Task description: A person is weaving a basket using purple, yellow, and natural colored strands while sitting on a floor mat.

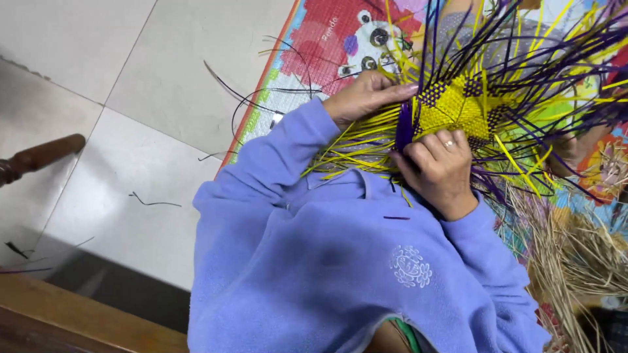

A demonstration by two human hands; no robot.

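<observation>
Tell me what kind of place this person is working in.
Probably a home floor used as a craft spot. A colourful play mat lies on pale floor tiles, a dark wooden furniture leg stands nearby, and loose straw is piled beside the half-woven yellow and purple piece.

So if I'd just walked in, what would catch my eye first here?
Probably the yellow and purple woven piece at upper right, its loose strips fanning outward. Both hands grip it: the left hand at its left edge, the right hand, wearing a ring, just below. A lilac fleece sleeve fills the centre.
</observation>
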